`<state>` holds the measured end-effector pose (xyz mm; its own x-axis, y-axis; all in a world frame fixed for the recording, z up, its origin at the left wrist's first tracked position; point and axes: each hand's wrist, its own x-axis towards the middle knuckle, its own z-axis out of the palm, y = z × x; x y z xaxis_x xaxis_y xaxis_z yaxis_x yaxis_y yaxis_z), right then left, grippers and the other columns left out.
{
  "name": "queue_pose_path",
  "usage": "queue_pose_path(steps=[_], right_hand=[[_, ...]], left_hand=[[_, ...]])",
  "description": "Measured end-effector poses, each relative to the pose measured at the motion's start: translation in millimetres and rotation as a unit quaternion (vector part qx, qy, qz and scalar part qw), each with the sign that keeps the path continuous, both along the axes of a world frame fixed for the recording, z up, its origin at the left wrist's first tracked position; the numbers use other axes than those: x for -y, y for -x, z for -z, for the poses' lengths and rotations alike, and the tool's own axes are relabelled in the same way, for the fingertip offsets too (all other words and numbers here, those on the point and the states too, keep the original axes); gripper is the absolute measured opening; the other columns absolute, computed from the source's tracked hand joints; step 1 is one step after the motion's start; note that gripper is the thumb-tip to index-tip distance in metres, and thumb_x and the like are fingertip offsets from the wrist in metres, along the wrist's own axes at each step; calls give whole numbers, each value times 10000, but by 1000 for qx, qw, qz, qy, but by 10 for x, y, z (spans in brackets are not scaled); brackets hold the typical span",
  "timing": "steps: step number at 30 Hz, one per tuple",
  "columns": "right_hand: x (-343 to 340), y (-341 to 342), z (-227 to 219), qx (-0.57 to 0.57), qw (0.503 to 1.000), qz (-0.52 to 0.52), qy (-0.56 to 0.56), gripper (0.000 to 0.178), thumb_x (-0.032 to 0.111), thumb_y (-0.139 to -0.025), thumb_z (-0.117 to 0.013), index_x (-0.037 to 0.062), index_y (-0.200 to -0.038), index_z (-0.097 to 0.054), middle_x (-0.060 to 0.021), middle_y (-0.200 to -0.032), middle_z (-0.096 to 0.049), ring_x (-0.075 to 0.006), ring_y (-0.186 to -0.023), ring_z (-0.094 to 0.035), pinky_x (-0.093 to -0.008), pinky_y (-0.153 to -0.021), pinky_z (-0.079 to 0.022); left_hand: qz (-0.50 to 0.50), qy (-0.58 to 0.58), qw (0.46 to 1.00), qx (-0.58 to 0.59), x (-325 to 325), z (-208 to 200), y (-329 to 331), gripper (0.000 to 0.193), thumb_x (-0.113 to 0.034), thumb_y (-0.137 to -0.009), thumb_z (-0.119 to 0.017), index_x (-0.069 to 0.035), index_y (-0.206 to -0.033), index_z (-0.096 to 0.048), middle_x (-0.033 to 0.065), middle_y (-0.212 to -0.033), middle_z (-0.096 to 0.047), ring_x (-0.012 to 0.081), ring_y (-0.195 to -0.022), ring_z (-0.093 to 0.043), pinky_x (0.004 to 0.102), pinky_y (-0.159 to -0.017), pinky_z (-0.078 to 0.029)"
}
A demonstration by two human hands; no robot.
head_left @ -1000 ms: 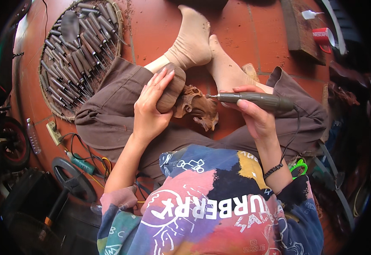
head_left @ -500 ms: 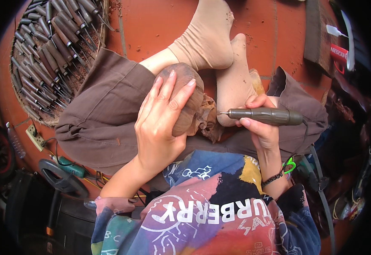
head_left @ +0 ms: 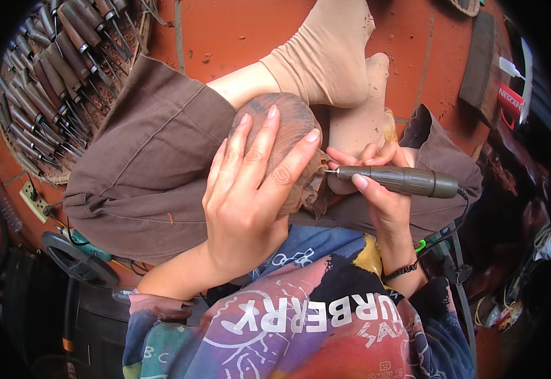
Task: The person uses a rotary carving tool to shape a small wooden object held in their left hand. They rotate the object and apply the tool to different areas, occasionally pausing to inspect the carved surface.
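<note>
A rounded brown wood carving [head_left: 286, 129] rests in my lap, its smooth dome toward the far side and a rough, deeply carved part on the right. My left hand [head_left: 247, 170] is laid over the dome with fingers spread across it, gripping it; the thumb is out of sight. In my right hand [head_left: 386, 183] is a dark olive rotary tool [head_left: 408, 181], held like a pen. Its thin metal bit points left at the carved part, at or very near the wood; contact is unclear.
A round woven basket [head_left: 140, 41] of wood-handled chisels [head_left: 48, 95] stands at the far left. Wood chips lie on the red tile floor [head_left: 244, 28]. A white power strip [head_left: 35, 201] and cables sit at left. A dark wooden block [head_left: 479, 60] and red packet [head_left: 511, 101] are at right.
The carving and my left hand have shifted slightly right. The rotary tool's bit is now closer to the carved part, and my right fingers have moved forward around the tool.
</note>
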<state>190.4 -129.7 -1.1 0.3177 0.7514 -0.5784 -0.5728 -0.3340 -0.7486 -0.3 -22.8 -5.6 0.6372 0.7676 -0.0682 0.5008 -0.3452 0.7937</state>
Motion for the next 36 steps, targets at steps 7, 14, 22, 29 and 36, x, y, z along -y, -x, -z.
queue_pose_path(steps=[7, 14, 22, 29, 36], right_hand=[[-105, 39, -30, 71, 996, -52, 22, 266, -134, -816, -673, 43, -877, -485, -45, -865, -532, -146, -872, -620, -564, -1082, -453], [-106, 29, -28, 78, 994, -71, 17, 272, -135, -810, -678, 37, -848, -470, -42, -826, -530, -139, -873, -617, -558, -1088, -446], [-133, 18, -26, 88, 993, -75, 16, 283, -137, -807, -677, 41, -849, -462, -49, -855, -528, -147, -871, -623, -550, -1103, -432], [-164, -11, -61, 85, 991, -97, 26, 272, -118, -815, -684, 42, -821, -464, -44, -841, -531, -151, -891, -632, -512, -1101, -446], [-200, -32, -82, 85, 989, -116, 40, 264, -117, -807, -693, 37, -819, -479, -32, -824, -536, -148, -884, -644, -476, -1102, -448]], left_hand=[[-5, 5, 1000, 6, -2, -4, -12, 652, 15, -692, -617, -191, -1309, -662, 219, -1362, -574, 445, -1219, -555, 498, -993, -441], [19, -6, 1000, -3, -36, -36, -3, 630, 53, -653, -729, -72, -1267, -655, 253, -1361, -574, 459, -1262, -541, 464, -1062, -426], [-11, 4, 1000, 13, 22, 5, -9, 676, 18, -684, -636, -194, -1325, -650, 211, -1374, -567, 445, -1220, -549, 510, -972, -449], [-17, 5, 1000, 8, 30, -2, -7, 650, -10, -709, -649, -209, -1327, -649, 202, -1377, -569, 438, -1221, -552, 517, -982, -446], [0, -8, 1000, 0, -3, -35, -10, 642, -20, -654, -766, -113, -1280, -660, 235, -1364, -578, 450, -1238, -555, 461, -1034, -434]])
